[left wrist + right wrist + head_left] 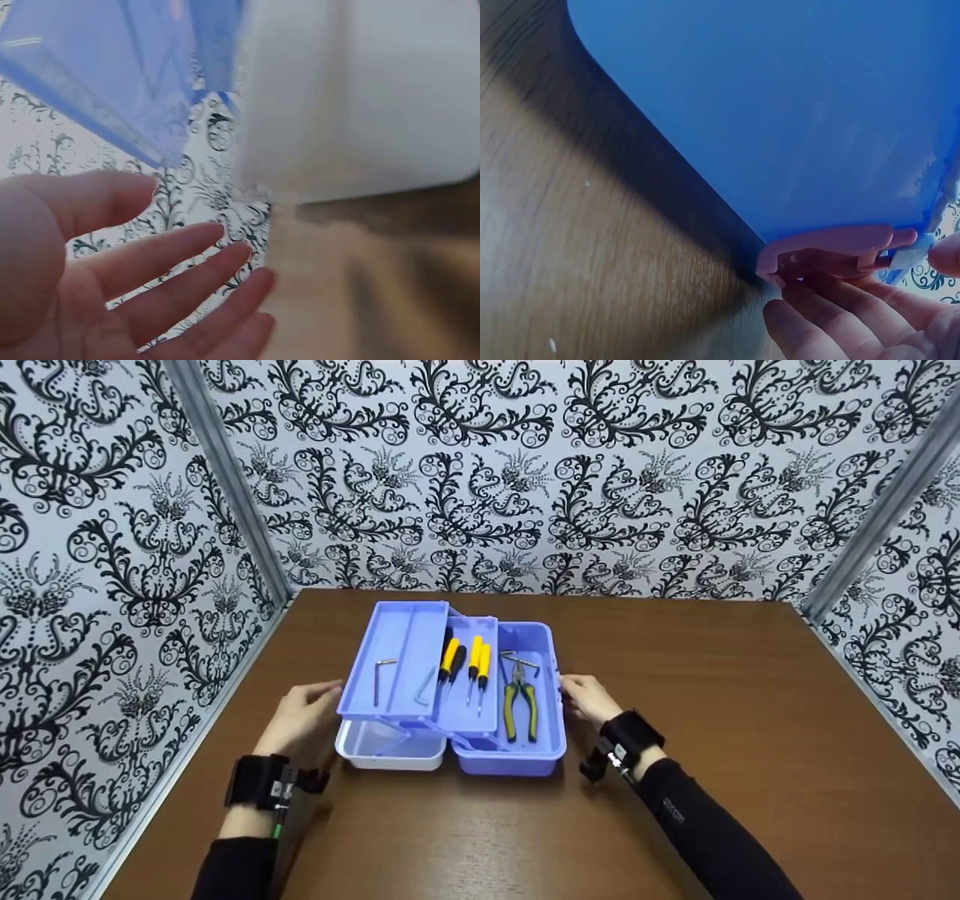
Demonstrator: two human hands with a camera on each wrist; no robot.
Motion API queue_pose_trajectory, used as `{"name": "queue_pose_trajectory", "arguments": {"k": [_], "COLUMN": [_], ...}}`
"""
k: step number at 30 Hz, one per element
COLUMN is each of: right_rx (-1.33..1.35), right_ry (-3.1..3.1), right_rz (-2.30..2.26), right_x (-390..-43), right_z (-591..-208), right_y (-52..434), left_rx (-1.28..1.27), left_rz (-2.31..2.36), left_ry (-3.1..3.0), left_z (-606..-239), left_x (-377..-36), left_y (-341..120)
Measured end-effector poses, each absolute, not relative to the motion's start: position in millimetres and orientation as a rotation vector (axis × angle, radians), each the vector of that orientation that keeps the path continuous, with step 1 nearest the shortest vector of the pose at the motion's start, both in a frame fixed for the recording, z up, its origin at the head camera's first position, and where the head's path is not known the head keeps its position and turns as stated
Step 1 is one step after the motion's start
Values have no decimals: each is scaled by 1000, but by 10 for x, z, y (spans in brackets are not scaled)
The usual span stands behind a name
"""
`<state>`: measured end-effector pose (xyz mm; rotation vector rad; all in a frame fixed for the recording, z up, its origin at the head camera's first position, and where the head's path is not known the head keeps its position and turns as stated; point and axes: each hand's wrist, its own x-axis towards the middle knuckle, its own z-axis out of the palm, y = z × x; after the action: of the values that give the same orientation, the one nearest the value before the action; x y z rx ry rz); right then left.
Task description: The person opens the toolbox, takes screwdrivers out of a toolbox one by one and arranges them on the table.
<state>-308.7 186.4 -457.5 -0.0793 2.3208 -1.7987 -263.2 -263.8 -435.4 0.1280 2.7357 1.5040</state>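
Open blue toolbox (534,750) on a brown surface (750,720), one hand at each side.

From the head camera, the toolbox sits mid-surface with its trays (405,660) folded out to the left above a white lid (390,750); pliers (519,701) lie in the box, yellow-handled screwdrivers (476,660) and bent hex keys (381,675) in the trays. The left hand (300,720) is beside the trays' left edge, the right hand (589,697) at the box's right wall. From the left wrist, the left hand (135,277) shows straight, spread fingers holding nothing, just below the blue tray (112,67) and beside the white lid (360,97). From the right wrist, the right hand (855,322) has straight fingers under the pink latch (832,255) on the blue wall (780,105).
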Motion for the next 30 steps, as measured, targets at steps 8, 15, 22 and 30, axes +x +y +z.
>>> {"name": "queue_pose_trajectory", "arguments": {"k": [8,15,22,30], "right_rx": [-56,-38,-63,-83], "right_ry": [2358,2420,2438,2432], "right_rz": [-1748,-1683,-1657,-1643], "right_x": [-3082,-3095,-3103,-3104], "right_z": [-4564,-4560,-4561,-4562], "right_y": [1858,1858,1870,1877], "left_rx": [173,218,305,338], "left_rz": [1873,1854,1791,1778], "left_ry": [2509,2526,2620,2606], "left_z": [-4138,-4067,-4101,-4122], "left_x": [-2633,-2618,-2624,-2632], "left_y": [-2543,-2449,-2433,-2439]}}
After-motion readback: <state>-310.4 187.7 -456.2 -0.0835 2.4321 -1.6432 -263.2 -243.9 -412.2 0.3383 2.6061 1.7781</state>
